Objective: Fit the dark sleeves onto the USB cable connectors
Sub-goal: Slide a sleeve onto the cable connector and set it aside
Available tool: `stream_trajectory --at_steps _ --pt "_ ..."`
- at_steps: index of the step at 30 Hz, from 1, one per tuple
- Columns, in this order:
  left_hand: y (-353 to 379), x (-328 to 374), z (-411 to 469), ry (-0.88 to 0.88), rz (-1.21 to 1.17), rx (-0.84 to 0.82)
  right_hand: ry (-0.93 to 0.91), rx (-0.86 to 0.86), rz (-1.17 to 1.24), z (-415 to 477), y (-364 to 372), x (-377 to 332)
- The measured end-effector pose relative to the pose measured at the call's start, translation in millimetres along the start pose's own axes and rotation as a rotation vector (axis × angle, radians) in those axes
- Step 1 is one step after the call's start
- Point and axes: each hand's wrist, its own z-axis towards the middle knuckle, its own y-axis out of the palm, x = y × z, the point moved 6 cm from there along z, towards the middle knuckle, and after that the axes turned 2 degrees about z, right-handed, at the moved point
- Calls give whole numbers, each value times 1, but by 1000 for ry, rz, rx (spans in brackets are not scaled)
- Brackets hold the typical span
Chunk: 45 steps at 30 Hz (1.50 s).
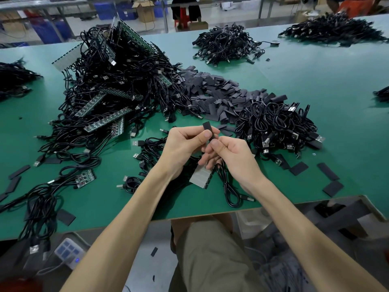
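Above the worktop (315,81), your left hand (185,144) and right hand (235,157) pinch one dark sleeve (207,127); squeeze its mouth open; slide on squarely.

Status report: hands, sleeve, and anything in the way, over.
Left hand and right hand both pinch one dark sleeve. No connector seen in it yet. Grey board under the fingers.

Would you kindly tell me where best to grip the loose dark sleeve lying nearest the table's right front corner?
Probably by its two long edges, from straight above: the dark sleeve lies flat and alone on the green table, with bare surface on every side for fingertips.
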Motion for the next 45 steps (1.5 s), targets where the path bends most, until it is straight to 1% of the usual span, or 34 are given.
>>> stream_trajectory --at_steps 6,13,16,19,22,25,29,32,35,37,39,42,45 --pt "2 7 -2 35 74 30 17 6 7 -1 -1 2" --pt "2 6 -2 34 157 61 26 34 8 1 -2 3" --pt "-1 5 -1 6 120 83 2 36 7 1 -1 2" --pt "-10 8 3 3 82 168 -37 11 0 1 0 1" --pt "-16 14 4 1 58 222 -55 2 -71 1 0 3" --pt "-11 21 4 -19 139 177 -80 49 -59 2 -5 2" --pt "-7 31 -1 -58 350 100 -161 190 13 2 -16 -3" --pt "3 33 -10 -135 463 -45 -185 263 32 0 -21 -5" --pt "17 32 -18 -188 559 -190 -168 363 39 0 -30 -2" --pt "24 33 -18 -175 651 -222 -155 408 85 0 -33 0" --pt "30 34 -17 -162 707 -215 -144 417 100 0 -34 1" --pt "31 38 -14 -185 676 -172 -110 413 126 0 -31 1" --pt "30 54 -7 -163 507 -138 -36 394 217 2 -29 6"
